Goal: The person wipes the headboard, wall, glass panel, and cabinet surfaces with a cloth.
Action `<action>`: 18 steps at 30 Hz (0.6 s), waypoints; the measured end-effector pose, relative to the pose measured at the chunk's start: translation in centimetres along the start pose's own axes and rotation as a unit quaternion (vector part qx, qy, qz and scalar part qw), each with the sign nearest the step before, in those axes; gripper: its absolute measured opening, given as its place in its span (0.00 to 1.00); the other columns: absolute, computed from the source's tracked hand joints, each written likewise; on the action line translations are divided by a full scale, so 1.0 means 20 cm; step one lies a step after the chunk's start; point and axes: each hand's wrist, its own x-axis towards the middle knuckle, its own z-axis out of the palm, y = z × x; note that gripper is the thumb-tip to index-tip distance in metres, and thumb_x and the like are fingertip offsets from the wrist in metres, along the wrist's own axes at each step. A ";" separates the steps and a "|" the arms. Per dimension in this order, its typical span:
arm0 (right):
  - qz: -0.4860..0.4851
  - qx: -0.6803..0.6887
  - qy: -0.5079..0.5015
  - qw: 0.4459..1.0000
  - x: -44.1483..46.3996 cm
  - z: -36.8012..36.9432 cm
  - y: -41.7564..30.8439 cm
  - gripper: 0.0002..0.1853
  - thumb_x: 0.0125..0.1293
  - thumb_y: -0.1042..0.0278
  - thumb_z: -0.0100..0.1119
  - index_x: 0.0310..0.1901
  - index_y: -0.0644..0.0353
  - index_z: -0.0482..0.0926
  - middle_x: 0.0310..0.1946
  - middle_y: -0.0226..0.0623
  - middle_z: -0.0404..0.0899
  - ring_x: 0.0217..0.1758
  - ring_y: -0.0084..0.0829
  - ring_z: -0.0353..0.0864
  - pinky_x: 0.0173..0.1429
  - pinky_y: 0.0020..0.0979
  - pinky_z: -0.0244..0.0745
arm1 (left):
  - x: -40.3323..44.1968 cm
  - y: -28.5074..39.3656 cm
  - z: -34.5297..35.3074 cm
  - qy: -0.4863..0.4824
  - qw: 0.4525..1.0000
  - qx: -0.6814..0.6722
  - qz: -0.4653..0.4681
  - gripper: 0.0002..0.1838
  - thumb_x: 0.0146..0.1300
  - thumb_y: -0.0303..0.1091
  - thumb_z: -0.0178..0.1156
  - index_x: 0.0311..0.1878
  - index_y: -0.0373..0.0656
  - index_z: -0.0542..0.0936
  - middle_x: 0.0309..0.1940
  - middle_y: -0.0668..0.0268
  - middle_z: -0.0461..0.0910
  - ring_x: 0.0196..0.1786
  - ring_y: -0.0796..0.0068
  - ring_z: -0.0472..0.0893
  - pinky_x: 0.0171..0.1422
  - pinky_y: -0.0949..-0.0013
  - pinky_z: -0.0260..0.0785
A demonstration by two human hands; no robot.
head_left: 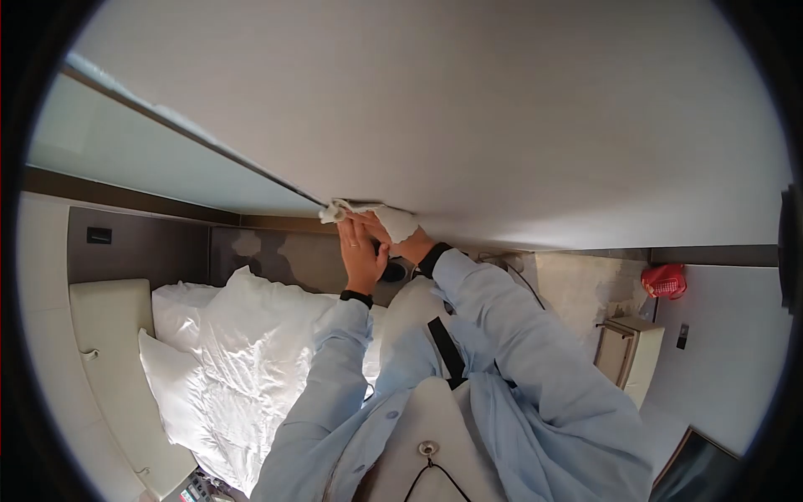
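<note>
My left hand [360, 262] is raised with its fingers stretched upward and its thumb apart, a ring on one finger. Its fingertips reach a crumpled white lump [334, 211] at the lower edge of a large pale wall panel [502, 109]. Beside it, my right hand [412, 246] reaches left along the same edge, its fingers passing behind a thin, ragged white sheet piece [398, 223]. That piece partly covers the right hand, and its fingers look closed on it. I cannot tell whether the lump and the sheet piece are joined.
A dark strip [192, 134] runs from the upper left to my hands. Below left, a bed carries rumpled white bedding [251, 335] and a padded headboard [109, 351]. At right are a red basket [664, 281], a pale box-like cabinet [640, 356] and a stained wall patch [577, 289].
</note>
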 end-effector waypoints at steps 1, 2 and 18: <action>-0.057 -0.089 0.083 0.991 -0.01 0.06 0.04 0.30 0.67 0.64 0.45 0.71 0.49 0.57 0.70 0.25 0.59 0.67 0.29 0.65 0.71 0.30 0.59 | -0.03 0.00 0.03 -0.019 1.000 0.011 -0.013 0.41 0.63 0.53 0.49 0.69 0.30 0.55 0.68 0.36 0.51 0.69 0.32 0.54 0.72 0.45 0.49; -0.056 -0.090 0.078 0.991 -0.04 0.13 0.07 0.30 0.67 0.64 0.45 0.71 0.49 0.57 0.70 0.25 0.59 0.67 0.29 0.65 0.71 0.30 0.59 | -0.06 -0.01 0.06 -0.037 0.999 0.021 -0.026 0.40 0.62 0.50 0.51 0.69 0.30 0.55 0.68 0.36 0.51 0.70 0.32 0.52 0.72 0.46 0.49; 0.131 -0.091 0.054 0.986 -0.88 -0.10 0.28 0.24 0.62 0.68 0.52 0.62 0.52 0.72 0.61 0.25 0.70 0.62 0.23 0.68 0.70 0.29 0.61 | -0.14 0.41 0.39 -0.310 0.937 -0.044 0.156 0.36 0.68 0.48 0.50 0.70 0.32 0.55 0.63 0.35 0.57 0.65 0.32 0.56 0.72 0.38 0.43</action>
